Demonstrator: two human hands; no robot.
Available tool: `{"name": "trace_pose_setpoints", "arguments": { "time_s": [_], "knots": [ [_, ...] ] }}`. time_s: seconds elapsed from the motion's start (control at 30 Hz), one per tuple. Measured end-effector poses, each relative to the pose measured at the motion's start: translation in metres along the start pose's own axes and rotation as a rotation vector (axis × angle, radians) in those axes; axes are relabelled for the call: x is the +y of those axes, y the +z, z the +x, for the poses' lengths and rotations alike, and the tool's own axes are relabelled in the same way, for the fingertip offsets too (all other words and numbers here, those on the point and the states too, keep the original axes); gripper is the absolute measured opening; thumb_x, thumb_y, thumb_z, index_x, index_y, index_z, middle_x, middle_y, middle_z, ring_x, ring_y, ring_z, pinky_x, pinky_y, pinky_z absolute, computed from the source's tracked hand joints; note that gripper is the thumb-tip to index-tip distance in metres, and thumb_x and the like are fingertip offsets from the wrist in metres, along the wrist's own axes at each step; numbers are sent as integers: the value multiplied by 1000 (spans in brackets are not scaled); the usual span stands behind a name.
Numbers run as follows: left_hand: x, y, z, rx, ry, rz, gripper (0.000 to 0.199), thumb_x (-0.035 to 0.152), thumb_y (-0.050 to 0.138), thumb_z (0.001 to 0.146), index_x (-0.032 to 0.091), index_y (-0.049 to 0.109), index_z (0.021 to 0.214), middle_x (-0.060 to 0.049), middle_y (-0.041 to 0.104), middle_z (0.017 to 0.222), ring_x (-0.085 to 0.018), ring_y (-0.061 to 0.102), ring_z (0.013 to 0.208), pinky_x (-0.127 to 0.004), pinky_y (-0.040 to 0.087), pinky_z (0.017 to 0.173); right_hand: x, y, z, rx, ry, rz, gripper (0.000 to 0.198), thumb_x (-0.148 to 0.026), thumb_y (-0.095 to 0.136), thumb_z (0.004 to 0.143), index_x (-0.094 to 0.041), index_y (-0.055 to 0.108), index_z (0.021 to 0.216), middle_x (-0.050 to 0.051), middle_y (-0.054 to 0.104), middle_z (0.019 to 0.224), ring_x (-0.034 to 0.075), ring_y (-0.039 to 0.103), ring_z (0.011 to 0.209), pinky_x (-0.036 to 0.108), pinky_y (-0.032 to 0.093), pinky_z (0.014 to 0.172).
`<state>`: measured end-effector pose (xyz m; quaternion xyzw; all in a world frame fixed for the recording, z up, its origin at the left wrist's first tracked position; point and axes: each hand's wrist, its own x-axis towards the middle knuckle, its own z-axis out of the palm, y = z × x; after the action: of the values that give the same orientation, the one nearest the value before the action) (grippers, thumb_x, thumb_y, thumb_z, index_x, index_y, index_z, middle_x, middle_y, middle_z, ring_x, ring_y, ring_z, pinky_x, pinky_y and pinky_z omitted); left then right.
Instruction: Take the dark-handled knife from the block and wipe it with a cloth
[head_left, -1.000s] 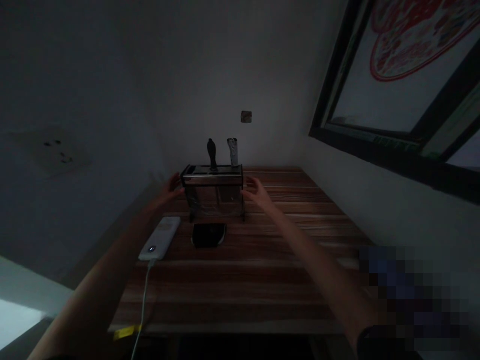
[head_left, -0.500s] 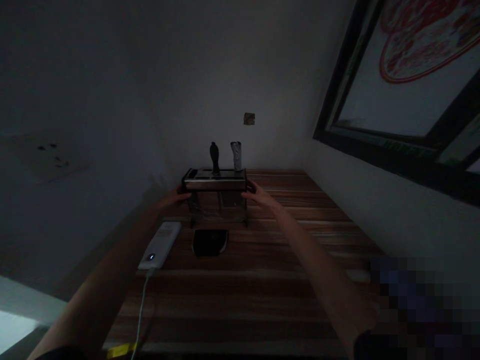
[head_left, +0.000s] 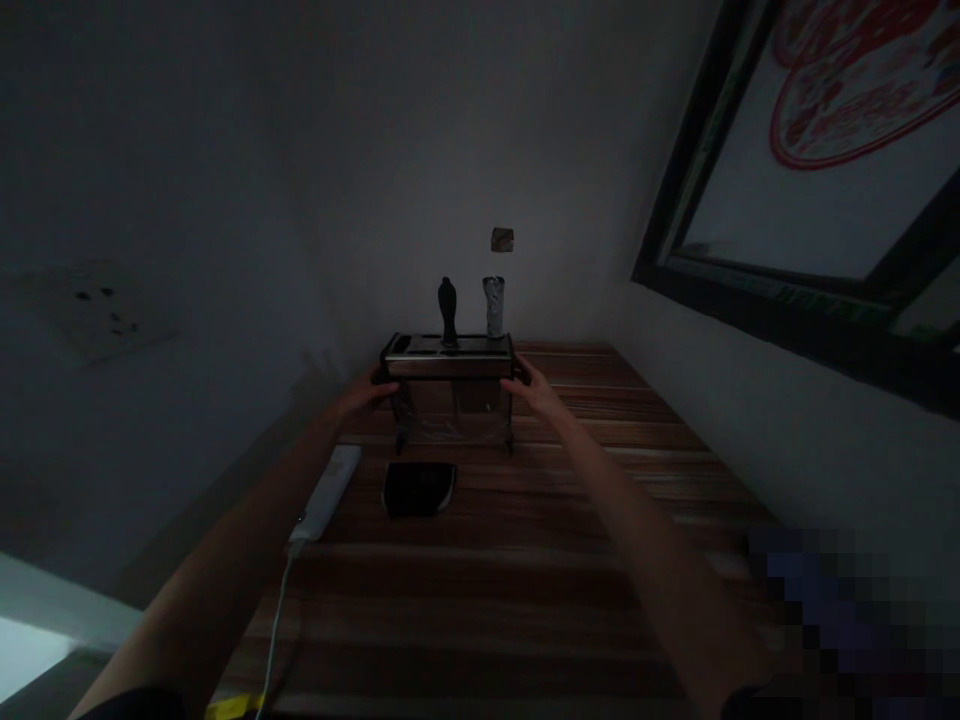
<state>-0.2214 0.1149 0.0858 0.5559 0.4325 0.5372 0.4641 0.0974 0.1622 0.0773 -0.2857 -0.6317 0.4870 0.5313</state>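
A knife block (head_left: 452, 367) with a slotted metal top and a see-through body stands near the far wall. My left hand (head_left: 369, 391) holds its left end, and my right hand (head_left: 531, 386) holds the right end, thumbs toward me and the other fingers partly hidden behind. From its top rise a black handle (head_left: 448, 310), like a knife's, and a silvery, crinkled upright piece (head_left: 494, 307). In front of the block lies a small dark object with a pale rim (head_left: 418, 488), its kind unclear in the dim light.
A long white device (head_left: 335, 490) with a white cable (head_left: 274, 620) lies beside my left forearm. Something yellow (head_left: 232, 706) is at the near edge of the wood-grain table (head_left: 525, 580). Walls stand left, behind and right; the left one has a socket (head_left: 105, 310).
The knife block has shifted a little to the right, with both hands still on its ends. My left forearm now covers more of the white device.
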Motion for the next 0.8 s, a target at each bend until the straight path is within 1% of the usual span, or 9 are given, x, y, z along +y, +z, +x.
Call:
{"name": "trace_pose_setpoints", "arguments": {
  "time_s": [0.13,0.27,0.4,0.5,0.63,0.8],
  "knots": [
    [8,32,4,-39,72,-67,63,34,80,53,18,59,110,-9,65,111,-27,53,113,-36,42,97,-13,-25,-8,14,-30,6,60,-35,75,59,-22,56,115,5,61,116,19,55,107,36,40,98],
    [8,68,4,-53,115,-130,70,33,82,50,18,58,114,-9,63,115,-29,49,118,-38,37,101,-21,-57,-23,40,-29,-8,58,-36,75,60,-21,57,114,5,61,117,20,55,108,37,38,99],
    [2,103,-2,-60,137,-134,72,34,81,50,16,57,115,-12,56,125,-30,44,122,-42,33,103,-20,-96,-42,53,-28,-98,57,-39,73,64,-22,57,116,5,59,122,20,53,112,38,37,100],
    [-5,126,-10,-65,139,-110,73,32,80,53,16,55,119,-12,53,129,-29,42,124,-41,30,104,-15,-122,-56,104,4,-150,58,-41,74,62,-22,58,114,5,60,120,22,54,112,39,38,99],
    [-12,148,-17,-91,159,-143,76,34,79,56,17,50,125,-13,51,131,-28,44,123,-41,32,103,-10,-142,-71,158,27,-184,58,-43,75,59,-21,60,111,6,62,117,24,55,110,40,39,98],
    [-16,159,-19,-59,145,-129,80,36,79,54,17,50,125,-14,51,131,-30,43,123,-42,34,101,-11,-150,-84,154,34,-168,53,-41,75,59,-22,62,107,5,62,117,24,54,111,41,39,98]
  ]
}}
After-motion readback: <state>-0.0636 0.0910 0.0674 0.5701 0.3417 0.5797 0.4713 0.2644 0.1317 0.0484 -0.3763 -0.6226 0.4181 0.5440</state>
